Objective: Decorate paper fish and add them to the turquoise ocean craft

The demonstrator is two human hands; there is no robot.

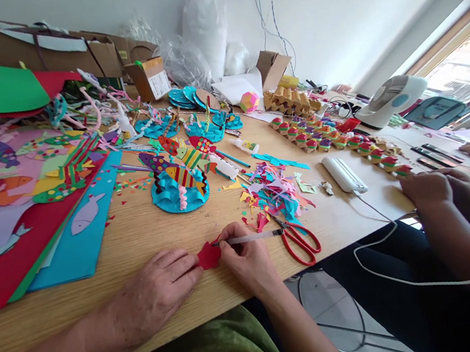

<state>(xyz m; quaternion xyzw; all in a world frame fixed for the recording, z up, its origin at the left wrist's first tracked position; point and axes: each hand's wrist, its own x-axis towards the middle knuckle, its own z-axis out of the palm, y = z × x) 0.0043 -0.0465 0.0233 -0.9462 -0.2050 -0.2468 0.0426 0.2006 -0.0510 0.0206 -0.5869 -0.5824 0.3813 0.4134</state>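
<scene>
A small red paper cutout lies flat near the table's front edge. My left hand rests on the wood with its fingers stretched out, fingertips at the cutout's left edge. From the other side my right hand pinches a pen with a pale, see-through barrel. The pen lies slanted low over the cutout, and its tip is at the paper's upper part. Red-handled scissors lie just right of my right hand. Beyond the cutout stands a blue round base bearing several decorated paper fish.
Colourful paper scraps are heaped behind the scissors. Paper sheets with cut fish cover the left side. A white power strip trails a cable over the edge. At right, a co-worker's hands are by painted egg-carton strips.
</scene>
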